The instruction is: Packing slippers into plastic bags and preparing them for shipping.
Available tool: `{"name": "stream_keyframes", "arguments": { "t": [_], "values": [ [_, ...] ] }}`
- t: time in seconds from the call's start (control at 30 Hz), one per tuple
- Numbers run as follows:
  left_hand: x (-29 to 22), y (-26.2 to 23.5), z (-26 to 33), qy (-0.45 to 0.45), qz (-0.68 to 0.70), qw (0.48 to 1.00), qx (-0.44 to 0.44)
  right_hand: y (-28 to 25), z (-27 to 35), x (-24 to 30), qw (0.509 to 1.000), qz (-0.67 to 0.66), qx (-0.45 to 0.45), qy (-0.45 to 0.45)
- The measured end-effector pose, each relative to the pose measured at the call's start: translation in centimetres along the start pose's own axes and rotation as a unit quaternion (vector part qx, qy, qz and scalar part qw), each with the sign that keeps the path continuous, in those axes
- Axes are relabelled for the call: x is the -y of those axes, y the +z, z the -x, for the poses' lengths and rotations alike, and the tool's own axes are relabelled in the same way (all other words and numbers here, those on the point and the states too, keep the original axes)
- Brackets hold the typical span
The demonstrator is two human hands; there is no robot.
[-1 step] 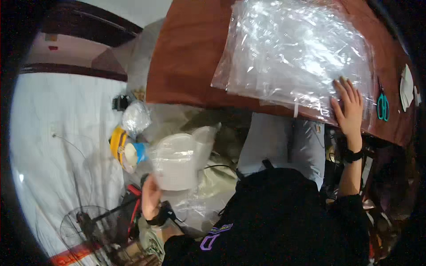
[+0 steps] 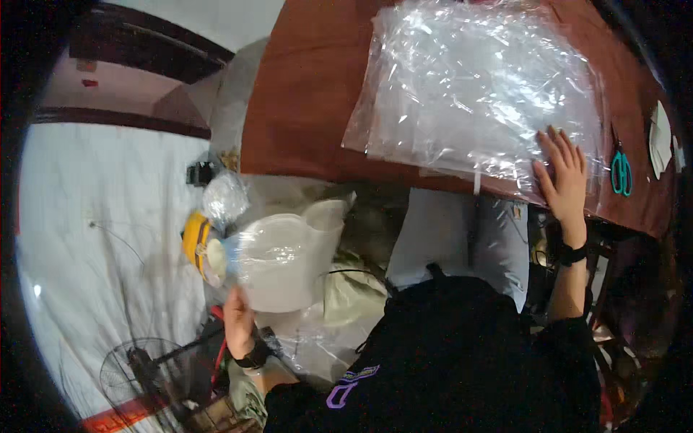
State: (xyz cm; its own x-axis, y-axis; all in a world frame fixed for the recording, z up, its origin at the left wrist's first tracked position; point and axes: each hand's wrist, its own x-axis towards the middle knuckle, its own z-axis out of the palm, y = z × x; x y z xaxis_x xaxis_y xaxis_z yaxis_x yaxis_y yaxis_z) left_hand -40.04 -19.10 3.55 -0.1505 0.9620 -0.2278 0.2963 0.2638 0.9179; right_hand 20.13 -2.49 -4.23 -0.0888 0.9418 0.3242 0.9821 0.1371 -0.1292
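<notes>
A white, rounded piece in clear plastic film [image 2: 278,263] hangs to the left of my lap, below the table's edge. My left hand [image 2: 238,321] grips it at its lower left side, the fingertips smeared by motion. Its exact kind cannot be made out. On the table lies a stack of clear plastic bags [image 2: 462,94], glossy and crinkled. My right hand [image 2: 567,180] presses flat on the near right corner of that stack, fingers spread.
Teal-handled scissors [image 2: 621,173] and a white folded piece [image 2: 660,141] lie on the brown-covered table [image 2: 303,108], right of the bags. At the left are a clear plastic bundle [image 2: 225,198], a yellow object [image 2: 195,238] and a standing fan [image 2: 137,364].
My left hand and the white wrapped piece have shifted slightly left, the piece now covering more of the blue item behind it. My right hand stays on the bags.
</notes>
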Motion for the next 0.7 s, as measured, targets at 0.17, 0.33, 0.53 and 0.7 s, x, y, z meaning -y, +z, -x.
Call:
{"name": "stream_keyframes", "arguments": {
  "t": [0.17, 0.33, 0.53, 0.7],
  "values": [
    [-4.5, 0.8, -6.6, 0.338, -0.299, 0.88, -0.15, 1.3, 0.4, -0.7, 0.999, -0.014, -0.003, 0.03],
    [-10.6, 8.9, -15.4, 0.264, 0.027, 0.956, -0.125, -0.4, 0.4, -0.9, 0.998, -0.049, -0.028, 0.03],
    [-16.3, 25.4, -18.1, 0.258, 0.0, 0.965, 0.053, -0.5, 0.4, -0.4, 0.994, -0.087, -0.063, 0.026],
    [-16.2, 37.4, -17.6, -0.137, 0.529, 0.833, 0.09, -0.9, 1.5, -1.3, 0.984, -0.126, -0.104, 0.067]
  ]
}}
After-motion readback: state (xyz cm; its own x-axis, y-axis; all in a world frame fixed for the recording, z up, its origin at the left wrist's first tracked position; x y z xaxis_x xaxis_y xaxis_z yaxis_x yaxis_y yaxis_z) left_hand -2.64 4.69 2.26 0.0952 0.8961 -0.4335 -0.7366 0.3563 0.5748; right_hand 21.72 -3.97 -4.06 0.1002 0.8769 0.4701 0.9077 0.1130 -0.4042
